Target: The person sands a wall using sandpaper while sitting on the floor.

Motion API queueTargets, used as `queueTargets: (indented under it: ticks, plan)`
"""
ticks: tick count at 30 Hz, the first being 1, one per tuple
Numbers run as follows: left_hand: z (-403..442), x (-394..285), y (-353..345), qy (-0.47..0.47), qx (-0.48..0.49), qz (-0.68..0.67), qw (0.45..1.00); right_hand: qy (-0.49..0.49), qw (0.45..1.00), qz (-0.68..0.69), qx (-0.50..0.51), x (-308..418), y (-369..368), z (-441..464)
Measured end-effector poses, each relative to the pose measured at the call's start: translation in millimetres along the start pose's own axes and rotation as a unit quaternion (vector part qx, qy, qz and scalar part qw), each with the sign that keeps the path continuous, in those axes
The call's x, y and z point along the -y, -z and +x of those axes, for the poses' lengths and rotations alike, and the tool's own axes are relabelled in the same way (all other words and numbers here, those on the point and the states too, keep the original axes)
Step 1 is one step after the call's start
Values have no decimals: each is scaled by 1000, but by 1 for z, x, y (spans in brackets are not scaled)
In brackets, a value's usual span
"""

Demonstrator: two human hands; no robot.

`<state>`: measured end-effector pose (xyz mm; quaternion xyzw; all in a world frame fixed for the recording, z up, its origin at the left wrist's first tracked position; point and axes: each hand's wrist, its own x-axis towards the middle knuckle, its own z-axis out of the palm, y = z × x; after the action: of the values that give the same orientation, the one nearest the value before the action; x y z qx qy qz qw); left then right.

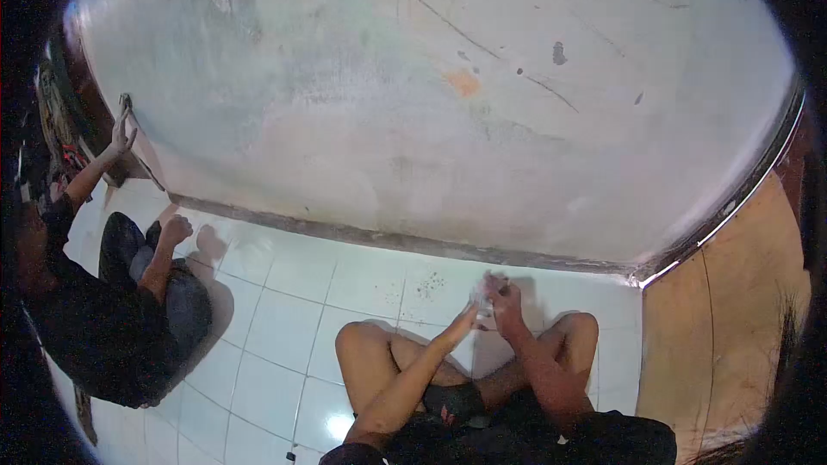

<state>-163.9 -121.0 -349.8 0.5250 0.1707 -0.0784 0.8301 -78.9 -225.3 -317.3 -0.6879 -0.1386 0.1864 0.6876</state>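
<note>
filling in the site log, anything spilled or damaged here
Yes. Dark specks lie scattered on the white floor tiles near the person's left hand, odd against the pale surface; they're too small to identify. The wall looks marred: a long dark scratch and an orange patch break up its pale surface.

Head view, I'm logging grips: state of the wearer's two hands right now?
Left hand: blurred beside the right; open or closed can't be told.
Right hand: looks curled; whether it holds anything can't be told.
</note>
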Motion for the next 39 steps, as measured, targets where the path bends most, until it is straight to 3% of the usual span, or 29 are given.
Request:
queueTargets:
  ticks: [1, 2, 3, 5, 6, 8, 10, 13, 17, 20, 23, 26, 29, 31, 32, 34, 37, 38, 39]
  plan:
    - [17, 21, 8, -25, -20, 4, 999, 50, 998, -40, -1, 13, -6, 1]
    - [32, 29, 18, -76, -18, 92, 993, 117, 993, -29, 6, 65, -25, 4]
    - [44, 37, 25, -126, -15, 179, 976, 237, 950, -203, -23, 73, -18, 25]
    - [38, 33, 28, -195, -5, 312, 930, 296, 930, -215, -41, 114, -22, 58]
    - [22, 15, 26, -215, 1, 359, 908, 239, 969, -56, -32, 162, -36, 62]
    - [12, 4, 25, -203, 5, 414, 887, 291, 929, -226, -28, 238, -46, 65]
    - [18, 8, 23, -141, 0, 428, 893, 470, 803, -356, -92, 290, -59, 65]
    - [27, 19, 25, -141, 38, 406, 902, 586, 672, -438, -112, 308, -56, 95]
    - [43, 39, 27, -150, 43, 442, 884, 598, 609, -509, -110, 307, -53, 99]
    - [51, 45, 31, -158, 62, 479, 861, 615, 517, -581, -131, 290, -42, 108]
    - [51, 41, 32, -154, 73, 494, 853, 609, 482, -610, -159, 287, -48, 116]
    - [49, 34, 31, -151, 65, 481, 861, 608, 485, -611, -147, 305, -74, 123]
    - [43, 28, 26, -140, 47, 488, 861, 604, 447, -640, -163, 331, -92, 111]
    - [22, 20, 24, -175, 29, 497, 850, 556, 500, -650, -135, 301, -59, 115]
    - [24, 29, 31, -211, 36, 525, 824, 536, 522, -652, -124, 295, -53, 111]
    - [31, 36, 37, -290, 42, 573, 765, 597, 482, -628, -129, 297, -52, 104]
    - [33, 33, 37, -307, 42, 520, 796, 601, 441, -650, -147, 318, -68, 102]
    - [22, 17, 27, -204, 21, 478, 854, 587, 433, -666, -155, 321, -74, 103]
    - [32, 28, 27, -224, 44, 484, 845, 587, 457, -651, -152, 316, -68, 108]
